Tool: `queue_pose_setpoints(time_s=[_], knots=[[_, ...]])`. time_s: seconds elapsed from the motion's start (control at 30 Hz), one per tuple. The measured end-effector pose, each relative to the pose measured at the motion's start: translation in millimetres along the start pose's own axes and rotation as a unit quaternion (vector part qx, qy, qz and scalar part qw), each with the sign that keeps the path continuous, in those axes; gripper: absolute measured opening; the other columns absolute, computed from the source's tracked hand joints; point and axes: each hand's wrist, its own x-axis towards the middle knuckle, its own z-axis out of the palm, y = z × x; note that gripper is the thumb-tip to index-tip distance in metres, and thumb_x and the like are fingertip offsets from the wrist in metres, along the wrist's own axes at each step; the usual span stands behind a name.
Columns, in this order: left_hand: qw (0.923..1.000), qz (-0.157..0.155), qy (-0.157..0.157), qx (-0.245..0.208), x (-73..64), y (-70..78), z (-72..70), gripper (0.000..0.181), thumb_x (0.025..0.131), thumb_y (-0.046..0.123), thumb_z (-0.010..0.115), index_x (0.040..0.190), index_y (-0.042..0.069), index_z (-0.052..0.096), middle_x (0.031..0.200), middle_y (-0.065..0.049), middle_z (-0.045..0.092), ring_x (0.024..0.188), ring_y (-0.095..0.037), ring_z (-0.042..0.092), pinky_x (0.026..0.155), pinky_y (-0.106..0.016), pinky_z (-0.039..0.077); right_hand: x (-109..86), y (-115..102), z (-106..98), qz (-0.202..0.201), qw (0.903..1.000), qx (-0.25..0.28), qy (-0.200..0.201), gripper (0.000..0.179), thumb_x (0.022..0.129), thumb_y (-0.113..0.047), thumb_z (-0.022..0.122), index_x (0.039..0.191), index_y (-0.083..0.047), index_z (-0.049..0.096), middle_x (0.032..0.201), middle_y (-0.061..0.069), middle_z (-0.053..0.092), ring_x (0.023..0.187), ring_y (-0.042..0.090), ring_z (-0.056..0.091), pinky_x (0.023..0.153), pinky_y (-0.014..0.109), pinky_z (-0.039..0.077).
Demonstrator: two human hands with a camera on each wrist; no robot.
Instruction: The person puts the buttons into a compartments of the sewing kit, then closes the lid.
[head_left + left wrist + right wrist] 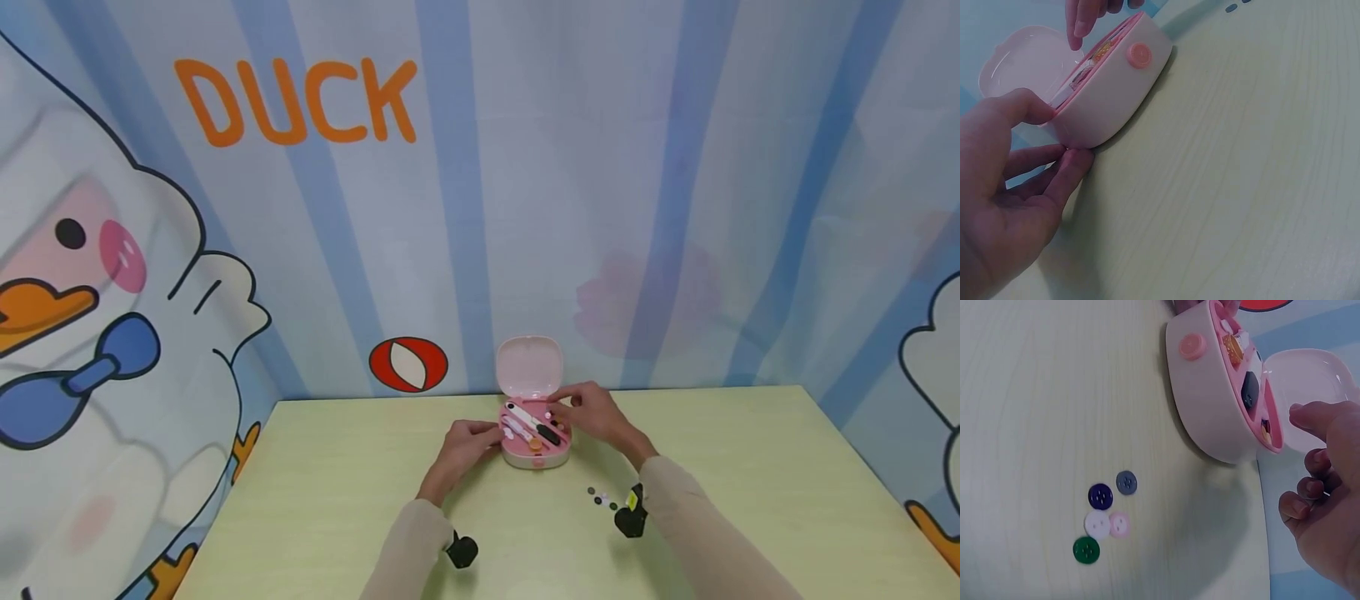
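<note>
A pink-and-white sewing box (536, 459) stands on the table with its lid (529, 367) raised at the back. Inside its pink compartments lie a slim white tool with a dark end (547, 434) and a small orange item (1233, 350). My left hand (463, 450) grips the box's left end, thumb on the rim and fingertips low against the side wall. Over the right rear of the box is my right hand (596, 412), with thumb and forefinger extended and the other fingers curled. Nothing shows in its grasp, though part of the forefinger is hidden.
Several loose buttons lie on the table (337, 492) in front of the box's right side, among them a green button (1086, 549), a dark purple button (1100, 496) and a white button (1097, 524). A printed curtain (540, 208) hangs behind the table's back edge.
</note>
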Motion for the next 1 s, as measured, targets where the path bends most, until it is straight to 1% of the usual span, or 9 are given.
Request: queue_pose_setpoints(time_s=[0.13, 0.33, 0.5, 0.57, 0.73, 0.87, 1.0], knots=[[1.0000, 0.003, -0.001, -0.002, 1.0, 0.3, 0.0, 0.038, 0.100, 0.017, 0.070, 0.128, -0.009, 0.068, 0.123, -0.017, 0.070, 0.106, -0.025, 0.069, 0.094, -0.036, 0.059, -7.5, 0.5, -10.3, -0.017, 0.9998, -0.006, 0.006, 0.022, 0.099, -0.018, 0.071, 0.117, -0.007, 0.078, 0.069, 0.001, 0.042, 0.065, 0.018, 0.041, 0.056, 0.028, 0.031], [1.0000, 0.007, -0.004, -0.005, 1.2, 0.8, -0.5, 0.039, 0.100, 0.016, 0.070, 0.129, -0.010, 0.067, 0.123, -0.018, 0.070, 0.107, -0.025, 0.069, 0.094, -0.037, 0.059, -23.2, 3.5, -30.7, -0.063, 0.9980, -0.012, -0.001, 0.020, 0.099, -0.014, 0.071, 0.115, -0.003, 0.076, 0.065, 0.000, 0.037, 0.062, 0.016, 0.033, 0.057, 0.030, 0.028], [1.0000, 0.006, -0.004, -0.001, 0.8, 0.4, -0.5, 0.039, 0.101, 0.017, 0.070, 0.130, -0.009, 0.066, 0.124, -0.018, 0.070, 0.107, -0.026, 0.070, 0.095, -0.038, 0.059, -38.9, 10.5, -42.1, -0.087, 0.9957, -0.026, -0.014, 0.018, 0.098, -0.016, 0.073, 0.112, -0.006, 0.077, 0.066, -0.003, 0.038, 0.062, 0.013, 0.034, 0.057, 0.029, 0.029], [1.0000, 0.004, -0.003, -0.001, 0.2, 0.8, -0.4, 0.039, 0.101, 0.018, 0.070, 0.130, -0.009, 0.066, 0.124, -0.018, 0.069, 0.107, -0.026, 0.070, 0.095, -0.038, 0.059, -45.6, 14.0, -44.5, -0.092, 0.9949, -0.035, -0.024, 0.017, 0.097, -0.017, 0.074, 0.111, -0.009, 0.077, 0.067, -0.004, 0.039, 0.062, 0.012, 0.035, 0.057, 0.028, 0.029], [1.0000, 0.002, -0.001, 0.004, -1.1, 1.4, -0.4, 0.040, 0.101, 0.018, 0.069, 0.130, -0.008, 0.066, 0.124, -0.017, 0.069, 0.107, -0.026, 0.070, 0.095, -0.038, 0.059, -62.0, 23.1, -46.8, -0.094, 0.9926, -0.055, -0.054, 0.021, 0.096, -0.021, 0.076, 0.113, -0.008, 0.076, 0.070, -0.004, 0.043, 0.065, 0.011, 0.039, 0.057, 0.026, 0.032], [1.0000, 0.004, -0.003, 0.002, -0.9, 0.2, -0.3, 0.040, 0.101, 0.018, 0.069, 0.130, -0.009, 0.066, 0.124, -0.018, 0.069, 0.107, -0.026, 0.070, 0.095, -0.038, 0.059, -75.3, 29.5, -47.6, -0.091, 0.9915, -0.055, -0.076, 0.024, 0.095, -0.022, 0.077, 0.113, -0.006, 0.076, 0.075, -0.002, 0.047, 0.069, 0.010, 0.041, 0.058, 0.026, 0.033], [0.9999, 0.009, -0.008, 0.000, 0.3, -1.3, -0.3, 0.041, 0.101, 0.018, 0.069, 0.130, -0.010, 0.065, 0.124, -0.018, 0.069, 0.107, -0.026, 0.070, 0.095, -0.038, 0.059, -89.5, 37.2, -47.7, -0.093, 0.9906, -0.042, -0.091, 0.022, 0.095, -0.021, 0.077, 0.111, -0.005, 0.076, 0.075, -0.002, 0.048, 0.068, 0.008, 0.039, 0.058, 0.026, 0.032]])
